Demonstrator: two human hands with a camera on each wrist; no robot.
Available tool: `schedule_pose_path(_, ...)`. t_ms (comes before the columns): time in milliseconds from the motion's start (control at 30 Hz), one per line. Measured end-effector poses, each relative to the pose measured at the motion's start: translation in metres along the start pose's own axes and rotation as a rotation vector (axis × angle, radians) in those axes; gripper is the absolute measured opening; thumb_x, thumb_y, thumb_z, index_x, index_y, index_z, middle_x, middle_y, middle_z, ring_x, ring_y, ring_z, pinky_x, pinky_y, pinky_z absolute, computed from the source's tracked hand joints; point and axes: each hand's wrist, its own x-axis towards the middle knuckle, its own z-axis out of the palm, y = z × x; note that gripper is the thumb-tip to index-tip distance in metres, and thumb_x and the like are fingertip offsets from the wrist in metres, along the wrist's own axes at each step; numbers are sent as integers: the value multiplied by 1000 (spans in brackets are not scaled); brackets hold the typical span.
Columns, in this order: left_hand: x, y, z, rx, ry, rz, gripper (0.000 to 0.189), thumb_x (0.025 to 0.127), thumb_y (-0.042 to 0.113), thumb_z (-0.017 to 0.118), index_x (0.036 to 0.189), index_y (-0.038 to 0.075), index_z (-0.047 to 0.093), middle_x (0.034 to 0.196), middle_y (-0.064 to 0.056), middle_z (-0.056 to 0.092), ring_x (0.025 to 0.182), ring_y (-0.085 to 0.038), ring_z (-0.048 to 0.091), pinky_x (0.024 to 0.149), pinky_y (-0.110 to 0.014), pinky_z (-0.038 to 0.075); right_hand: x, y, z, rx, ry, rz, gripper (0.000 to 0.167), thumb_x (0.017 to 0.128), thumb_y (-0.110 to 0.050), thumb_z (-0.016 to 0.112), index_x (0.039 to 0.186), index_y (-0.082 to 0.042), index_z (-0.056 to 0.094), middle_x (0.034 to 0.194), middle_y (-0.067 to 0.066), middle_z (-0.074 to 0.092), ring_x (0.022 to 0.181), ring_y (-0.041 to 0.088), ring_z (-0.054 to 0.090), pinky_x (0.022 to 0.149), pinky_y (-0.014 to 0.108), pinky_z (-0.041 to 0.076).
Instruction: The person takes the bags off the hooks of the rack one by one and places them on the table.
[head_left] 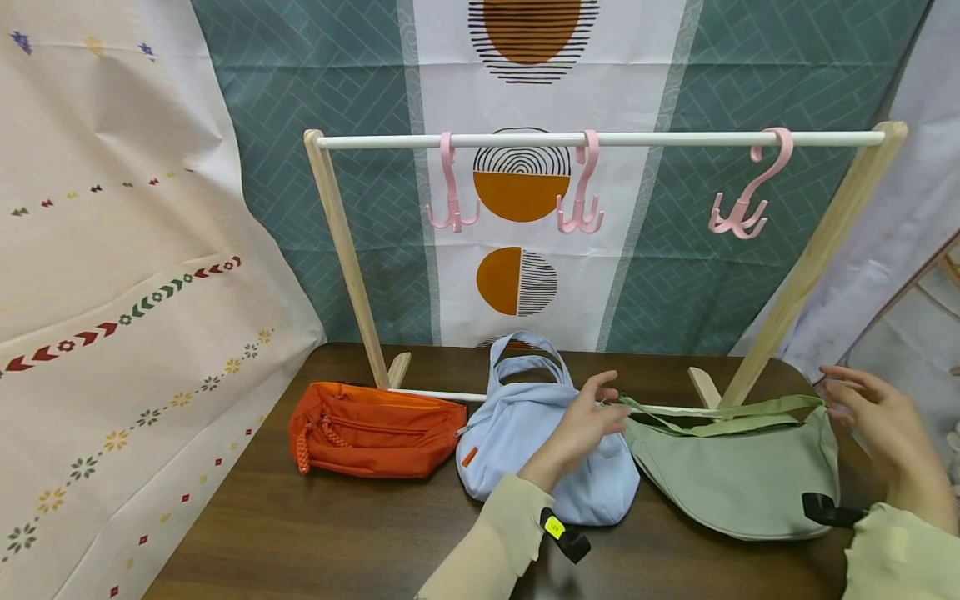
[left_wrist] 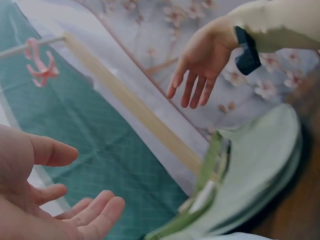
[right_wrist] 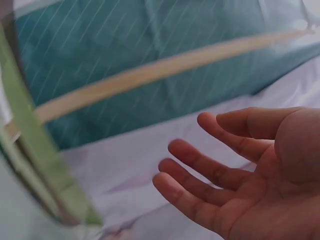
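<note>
A sage green shoulder bag (head_left: 738, 479) lies at the right of the table, its strap (head_left: 750, 421) looped along the top edge. My left hand (head_left: 588, 421) hovers over the light blue handbag (head_left: 495, 450) near the green bag's left end, fingers apart and holding nothing. At the green bag's right end is my right hand (head_left: 885, 421), fingers loosely bent with nothing in them. In the left wrist view, the green bag (left_wrist: 265, 165) sits below my right hand (left_wrist: 202, 62). An orange-red pouch bag (head_left: 375, 433) rests left of the blue one.
Behind the bags stands a rack with a white rail (head_left: 525, 140) and slanted wooden legs (head_left: 345, 258). Three pink hooks hang on it: a left one (head_left: 452, 192), a middle one (head_left: 583, 187) and a right one (head_left: 753, 187). Patterned cloths surround the brown table (head_left: 300, 533).
</note>
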Motion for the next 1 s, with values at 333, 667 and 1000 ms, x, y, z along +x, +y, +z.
schedule_pose_path(333, -9, 38, -24, -24, -39, 129, 49, 104, 8, 60, 151, 14, 48, 128, -9, 53, 103, -21, 65, 99, -50, 54, -14, -66, 19, -48, -76, -227, 28, 110, -15, 52, 134, -25, 65, 109, -27, 68, 98, -12, 60, 78, 6, 46)
schedule_pose_path(667, -17, 47, -35, -54, 60, 135, 44, 103, 11, 62, 145, 16, 54, 138, -11, 48, 100, -18, 66, 90, -35, 58, -16, -77, 45, -134, -176, -315, 30, 110, -11, 51, 133, -22, 67, 106, -26, 68, 91, -7, 66, 73, 12, 50)
schedule_pose_path(1000, -16, 56, -49, -3, 88, 198, 43, 104, 11, 60, 146, 13, 52, 130, -11, 51, 100, -18, 66, 97, -45, 56, -17, -102, 86, -285, -223, -351, 32, 111, -20, 53, 137, -5, 64, 120, -12, 69, 105, -14, 54, 79, 15, 47)
